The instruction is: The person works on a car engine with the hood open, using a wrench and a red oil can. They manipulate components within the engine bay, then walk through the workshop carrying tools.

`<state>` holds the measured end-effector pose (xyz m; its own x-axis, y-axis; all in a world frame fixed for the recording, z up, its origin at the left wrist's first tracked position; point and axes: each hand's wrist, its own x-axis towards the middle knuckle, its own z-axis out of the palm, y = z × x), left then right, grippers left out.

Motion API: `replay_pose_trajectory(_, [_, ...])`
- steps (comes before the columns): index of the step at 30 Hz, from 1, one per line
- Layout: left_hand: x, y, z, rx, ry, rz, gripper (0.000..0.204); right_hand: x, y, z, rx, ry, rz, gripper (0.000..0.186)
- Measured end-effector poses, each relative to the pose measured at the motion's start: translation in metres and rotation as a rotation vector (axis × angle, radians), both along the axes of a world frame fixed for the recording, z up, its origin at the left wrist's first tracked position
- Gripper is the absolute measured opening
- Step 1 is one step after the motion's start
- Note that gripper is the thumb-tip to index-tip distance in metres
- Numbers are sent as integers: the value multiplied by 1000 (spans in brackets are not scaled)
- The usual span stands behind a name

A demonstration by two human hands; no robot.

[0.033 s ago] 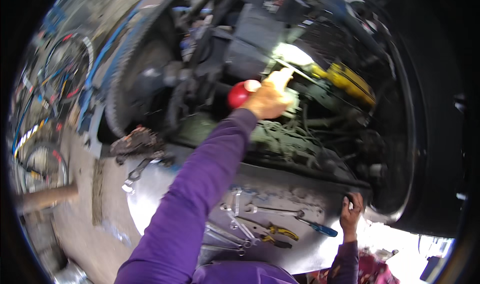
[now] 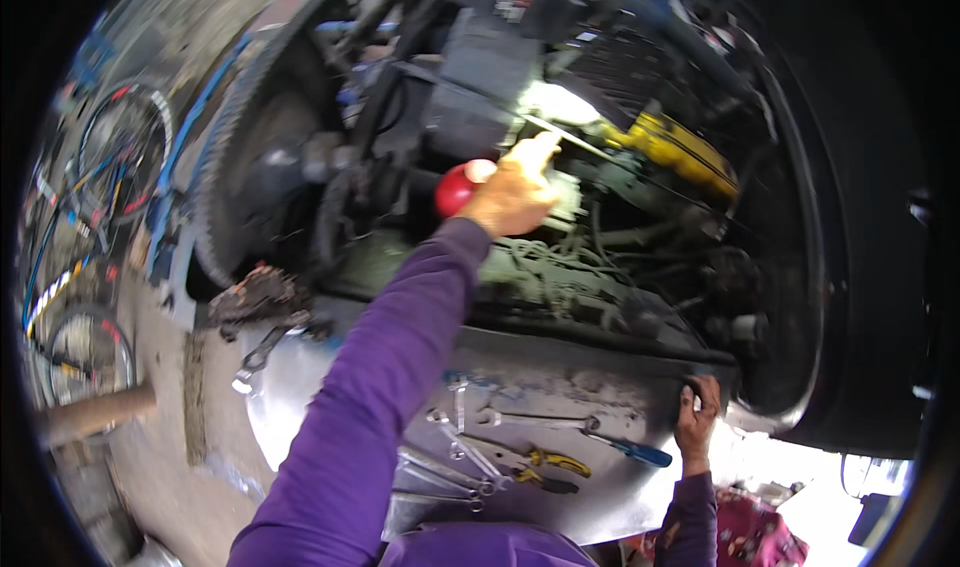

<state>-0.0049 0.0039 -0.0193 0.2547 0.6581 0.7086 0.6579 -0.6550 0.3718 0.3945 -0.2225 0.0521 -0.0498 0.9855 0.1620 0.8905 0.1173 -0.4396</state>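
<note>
My left hand (image 2: 515,189) reaches into the open engine bay beside a red round object (image 2: 455,187), just below a bright light patch (image 2: 560,102). Its fingers are bent; what they grip is hidden by glare and blur. A yellow component (image 2: 675,152) sits to the right of it. My right hand (image 2: 698,417) grips the edge of the bare metal panel at lower right. Beside it lie a blue-handled screwdriver (image 2: 640,450), yellow-handled pliers (image 2: 555,462) and several wrenches (image 2: 465,472). A large dark toothed wheel (image 2: 225,167) is left of my left arm.
A dirty lump of parts (image 2: 260,297) and a dark wrench (image 2: 265,352) sit at the panel's left end. Bicycles (image 2: 110,147) stand at far left, with a brown pole (image 2: 95,407) below them. A dark body panel (image 2: 865,217) curves along the right; patterned red cloth (image 2: 760,532) shows below.
The whole view has shifted slightly, so the engine bay and both my hands appear a little further left. My hands keep much the same grip and place on the vehicle.
</note>
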Motion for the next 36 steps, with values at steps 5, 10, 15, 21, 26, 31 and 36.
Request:
replay_pose_trajectory(5, [4,-5,7,-683,-619,-158,69,13,-3,-17,32,103,-15,28])
replay_pose_trajectory(10, [4,-4,11,-849,-577,-98,74,10,2,-11,21,74,47,33])
replay_pose_trajectory(15, [7,-6,12,-888,-721,-181,73,16,4,-12,19,141,19,39])
replay_pose_trajectory(21, [15,-7,18,-991,-811,-206,67,26,7,-15,20,252,12,47])
replay_pose_trajectory(26, [20,-7,17,-1048,-668,-33,62,33,9,-16,3,325,22,53])
replay_pose_trajectory(31, [21,-5,13,-1086,-568,29,61,37,15,-15,-9,375,85,51])
replay_pose_trajectory(36, [29,-8,13,-1250,-349,111,53,49,19,-8,-95,385,206,55])
